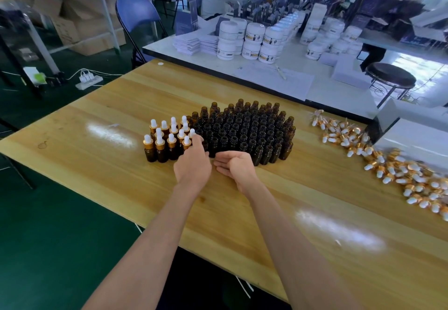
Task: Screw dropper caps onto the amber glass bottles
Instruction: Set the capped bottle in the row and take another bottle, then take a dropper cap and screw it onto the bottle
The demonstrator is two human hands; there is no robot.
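Currently we are logging, on the wooden table [97, 164]: one large block of uncapped amber bottles [244, 128], standing upright and packed close at the centre, all waiting for caps. A loose heap of dropper caps [397, 171], gold collars with white bulbs, is trailing down the right side, well apart from the block. A small cluster of capped bottles [167, 137], roughly a dozen, is touching the block's left end, so we are judging the task barely begun, with most of it left. The left hand [194, 166] is reaching forward, fingers nearly straight, tips touching the nearest capped bottle. The right hand [236, 166] is lying palm-up just beside it, fingers relaxed and holding nothing. White jars [254, 38] on the next table are carrying labels too small for us to read.
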